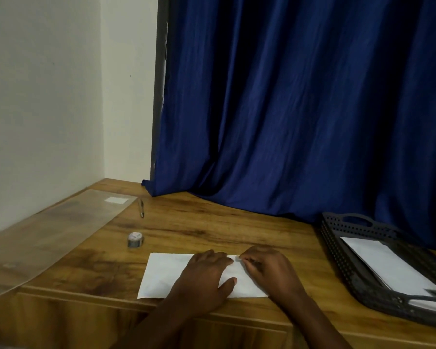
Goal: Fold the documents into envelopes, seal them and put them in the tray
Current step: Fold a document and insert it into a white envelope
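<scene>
A white envelope [165,274] lies flat near the front edge of the wooden table [212,230]. My left hand [207,278] rests on its middle with the fingers stretched flat. My right hand [267,268] sits on the envelope's right part, its fingertips curled and pinching at the top edge near a small pale spot. To the right stands a dark perforated tray [342,260] that holds white envelopes [388,268].
A small roll of tape [135,239] stands behind the envelope on the left. A pen [141,208] lies farther back. A clear plastic sleeve [51,235] covers the table's left side. A blue curtain [300,109] hangs behind the table.
</scene>
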The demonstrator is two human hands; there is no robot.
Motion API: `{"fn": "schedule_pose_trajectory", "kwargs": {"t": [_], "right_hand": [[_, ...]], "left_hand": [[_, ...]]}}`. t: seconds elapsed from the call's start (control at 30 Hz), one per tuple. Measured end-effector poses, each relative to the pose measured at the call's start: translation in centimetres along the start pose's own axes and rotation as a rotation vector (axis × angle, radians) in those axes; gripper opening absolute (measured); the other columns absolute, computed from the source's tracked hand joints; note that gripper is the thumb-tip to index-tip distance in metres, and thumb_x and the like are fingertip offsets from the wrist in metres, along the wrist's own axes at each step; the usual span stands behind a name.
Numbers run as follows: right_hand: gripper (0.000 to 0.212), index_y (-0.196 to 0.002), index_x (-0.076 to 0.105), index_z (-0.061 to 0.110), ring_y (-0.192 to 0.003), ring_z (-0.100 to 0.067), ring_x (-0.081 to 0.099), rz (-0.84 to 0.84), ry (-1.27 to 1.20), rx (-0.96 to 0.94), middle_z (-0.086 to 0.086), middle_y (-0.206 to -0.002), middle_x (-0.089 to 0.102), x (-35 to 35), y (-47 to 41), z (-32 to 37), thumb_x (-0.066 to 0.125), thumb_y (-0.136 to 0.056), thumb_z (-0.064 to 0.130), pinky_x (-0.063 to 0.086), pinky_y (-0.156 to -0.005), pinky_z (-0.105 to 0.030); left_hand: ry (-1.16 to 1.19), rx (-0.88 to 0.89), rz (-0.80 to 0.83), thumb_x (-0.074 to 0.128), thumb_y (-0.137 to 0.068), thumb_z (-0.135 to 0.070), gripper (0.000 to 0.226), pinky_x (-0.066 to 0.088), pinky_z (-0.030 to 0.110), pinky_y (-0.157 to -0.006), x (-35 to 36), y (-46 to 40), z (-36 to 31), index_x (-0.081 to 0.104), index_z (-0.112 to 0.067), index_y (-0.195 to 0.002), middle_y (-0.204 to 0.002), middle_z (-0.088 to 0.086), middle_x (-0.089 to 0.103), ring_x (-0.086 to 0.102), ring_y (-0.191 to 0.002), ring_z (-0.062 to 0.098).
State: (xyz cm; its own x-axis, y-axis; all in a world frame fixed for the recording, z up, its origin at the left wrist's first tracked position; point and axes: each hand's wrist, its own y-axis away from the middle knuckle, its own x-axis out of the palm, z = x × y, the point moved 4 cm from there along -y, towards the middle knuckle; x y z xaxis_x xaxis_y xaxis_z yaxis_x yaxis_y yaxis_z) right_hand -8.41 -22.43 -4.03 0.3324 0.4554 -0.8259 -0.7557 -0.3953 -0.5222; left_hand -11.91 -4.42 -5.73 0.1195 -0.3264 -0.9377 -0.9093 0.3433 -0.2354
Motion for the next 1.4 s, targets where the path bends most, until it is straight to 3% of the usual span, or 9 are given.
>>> {"fn": "schedule_pose_trajectory", "kwargs": {"t": [0.2,0.43,0.67,0.87,0.97,1.1,1.2,1.3,1.4], "right_hand": [[0.021,-0.105,0.076,0.037,-0.096,0.004,0.061,0.001,0.043,-0.014,0.022,-0.105,0.072,0.7,-0.2,-0.2,0.058,-0.093,0.035,0.052,-0.081,-0.019],[0.025,-0.105,0.075,0.037,-0.099,0.002,0.058,0.078,0.101,-0.026,0.021,-0.109,0.071,1.3,-0.1,-0.3,0.053,-0.094,0.036,0.052,-0.079,-0.021],[0.032,-0.125,0.069,0.036,-0.112,0.004,0.052,0.145,0.014,-0.042,0.021,-0.125,0.062,0.5,1.4,0.0,0.05,-0.099,0.039,0.047,-0.091,-0.018],[0.036,-0.114,0.074,0.034,-0.095,0.001,0.061,0.135,-0.11,0.015,0.023,-0.113,0.061,0.1,2.3,0.0,0.046,-0.095,0.048,0.054,-0.078,-0.025],[0.032,-0.107,0.077,0.032,-0.095,0.001,0.063,0.103,-0.177,0.028,0.024,-0.107,0.062,0.2,2.5,-0.4,0.052,-0.092,0.045,0.055,-0.078,-0.026],[0.018,-0.105,0.077,0.035,-0.103,0.0,0.063,0.055,-0.309,0.081,0.022,-0.108,0.064,0.3,2.1,-0.9,0.064,-0.091,0.034,0.055,-0.086,-0.027],[0.03,-0.124,0.066,0.046,-0.118,0.001,0.054,0.135,-0.293,0.109,0.023,-0.123,0.058,0.4,1.6,-1.2,0.055,-0.097,0.039,0.049,-0.099,-0.031],[0.047,-0.14,0.047,0.056,-0.141,-0.001,0.03,0.317,-0.059,0.106,0.016,-0.154,0.039,1.0,1.4,-1.6,0.034,-0.094,0.052,0.028,-0.118,-0.038],[0.05,-0.149,0.03,0.056,-0.152,-0.009,0.011,0.415,0.067,0.119,0.008,-0.166,0.02,1.3,1.4,-1.4,0.026,-0.099,0.051,0.014,-0.123,-0.042]], "left_hand": [[0.003,-0.012,0.053,0.035,-0.102,-0.058,0.058,0.009,0.041,-0.127,0.0,0.0,-0.1,0.031,-0.035,-0.155,-0.166,-0.011,0.024,0.013,-0.154,0.013],[-0.023,0.007,0.022,0.036,-0.101,-0.058,0.058,0.008,0.037,-0.126,0.2,0.0,-0.1,0.029,-0.036,-0.155,-0.164,-0.011,0.028,0.017,-0.152,0.014],[-0.093,0.043,0.047,0.029,-0.102,-0.056,0.057,0.011,0.044,-0.125,0.5,-0.2,0.0,0.019,-0.045,-0.157,-0.165,-0.005,0.025,0.016,-0.152,0.019],[-0.107,0.047,0.033,0.014,-0.092,-0.065,0.067,0.013,0.042,-0.124,0.6,-0.1,0.0,0.024,-0.047,-0.155,-0.163,-0.006,0.026,0.018,-0.15,0.018],[-0.084,0.027,0.042,0.028,-0.102,-0.059,0.055,0.007,0.042,-0.126,0.4,-0.1,-0.1,0.027,-0.045,-0.155,-0.166,-0.006,0.023,0.013,-0.153,0.02],[-0.048,0.018,0.071,0.032,-0.103,-0.056,0.052,0.003,0.045,-0.127,0.5,-0.1,-0.2,0.032,-0.046,-0.154,-0.168,-0.005,0.02,0.007,-0.156,0.024],[-0.045,0.018,0.07,0.032,-0.103,-0.055,0.051,0.002,0.045,-0.127,0.6,-0.1,-0.2,0.033,-0.046,-0.153,-0.168,-0.005,0.019,0.007,-0.156,0.024],[-0.057,0.023,0.065,0.032,-0.103,-0.055,0.051,0.003,0.046,-0.127,0.5,0.0,-0.3,0.034,-0.045,-0.153,-0.168,-0.004,0.019,0.007,-0.156,0.023],[-0.051,0.019,0.068,0.032,-0.103,-0.056,0.05,0.004,0.046,-0.127,0.5,0.0,-0.2,0.035,-0.045,-0.152,-0.168,-0.005,0.019,0.007,-0.156,0.023]]}}
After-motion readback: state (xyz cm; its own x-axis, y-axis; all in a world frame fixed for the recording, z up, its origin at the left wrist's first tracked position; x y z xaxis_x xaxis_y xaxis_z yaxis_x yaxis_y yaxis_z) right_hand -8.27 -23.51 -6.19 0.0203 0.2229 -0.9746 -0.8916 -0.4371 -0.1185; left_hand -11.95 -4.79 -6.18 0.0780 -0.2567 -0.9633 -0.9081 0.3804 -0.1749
